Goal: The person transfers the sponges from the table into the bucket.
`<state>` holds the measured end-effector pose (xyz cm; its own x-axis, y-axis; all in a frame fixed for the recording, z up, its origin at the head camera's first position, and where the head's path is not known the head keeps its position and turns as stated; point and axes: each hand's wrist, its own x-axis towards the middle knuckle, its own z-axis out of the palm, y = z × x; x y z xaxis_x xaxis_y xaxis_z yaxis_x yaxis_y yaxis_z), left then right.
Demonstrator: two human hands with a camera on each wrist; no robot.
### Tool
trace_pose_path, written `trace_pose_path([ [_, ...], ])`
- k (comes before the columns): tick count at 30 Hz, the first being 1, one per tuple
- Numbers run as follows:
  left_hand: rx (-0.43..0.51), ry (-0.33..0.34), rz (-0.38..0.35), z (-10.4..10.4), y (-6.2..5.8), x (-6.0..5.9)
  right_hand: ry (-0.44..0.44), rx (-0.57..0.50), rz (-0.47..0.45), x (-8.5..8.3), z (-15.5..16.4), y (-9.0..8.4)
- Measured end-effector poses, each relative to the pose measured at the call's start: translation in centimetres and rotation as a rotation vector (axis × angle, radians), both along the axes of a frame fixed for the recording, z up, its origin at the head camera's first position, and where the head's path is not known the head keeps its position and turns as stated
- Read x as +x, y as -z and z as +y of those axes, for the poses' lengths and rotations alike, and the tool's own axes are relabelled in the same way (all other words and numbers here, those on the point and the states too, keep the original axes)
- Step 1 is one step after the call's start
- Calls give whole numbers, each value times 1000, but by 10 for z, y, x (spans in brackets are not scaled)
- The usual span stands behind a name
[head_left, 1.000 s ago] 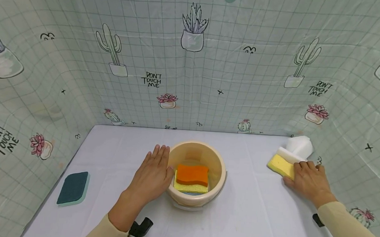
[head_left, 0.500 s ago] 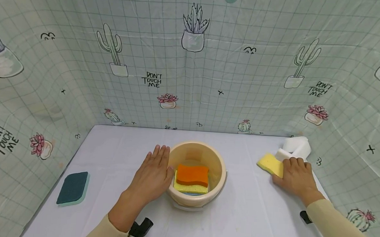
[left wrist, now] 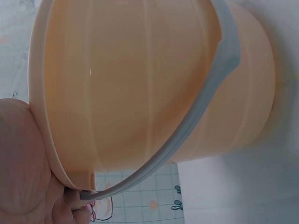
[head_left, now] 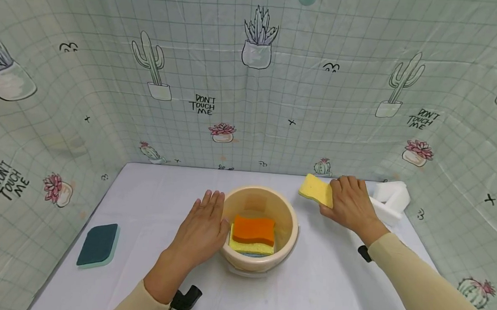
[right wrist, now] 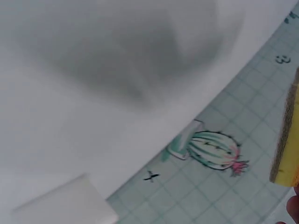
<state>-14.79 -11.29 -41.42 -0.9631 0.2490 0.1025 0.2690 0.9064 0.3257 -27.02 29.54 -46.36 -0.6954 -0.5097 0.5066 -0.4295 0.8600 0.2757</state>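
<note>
Yellow sponge (head_left: 316, 190) hangs above the table (head_left: 334, 281), right of the beige bucket (head_left: 289, 220), pinched in the right hand (head_left: 349, 204), while the left hand (head_left: 202, 227) lies flat-fingered against the bucket's side, seemingly steadying it over its stacked sponges (head_left: 253, 234).

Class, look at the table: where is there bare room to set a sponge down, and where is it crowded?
Bare table lies between the dark green sponge and the left hand, and in front of the bucket. It is crowded at the far right, where white sponges lie beside the right hand.
</note>
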Motion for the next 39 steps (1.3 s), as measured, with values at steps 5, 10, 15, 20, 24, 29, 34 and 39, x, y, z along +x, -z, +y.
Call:
trace_pose_path([
  [5,-13,-4,-2,1,1,2,-89,-17,68,-2,-27,-27],
  [10,-18,-4,0,1,1,2,-144,-23,108,2,-47,-48],
  [15,-17,-4,6,1,2,2,-189,-15,140,9,-64,-65],
  [20,-33,-2,11,1,2,1,-235,0,162,19,-83,-80],
  [24,-35,-4,10,1,1,1,-287,-5,135,30,-100,-84],
  [29,-37,-1,11,2,0,1,-337,-13,19,45,-120,-80],
  [34,-36,-1,15,1,0,1,-331,27,-110,51,-136,-74],
  [39,-30,-1,5,1,1,0,-323,76,-179,52,-146,-66],
])
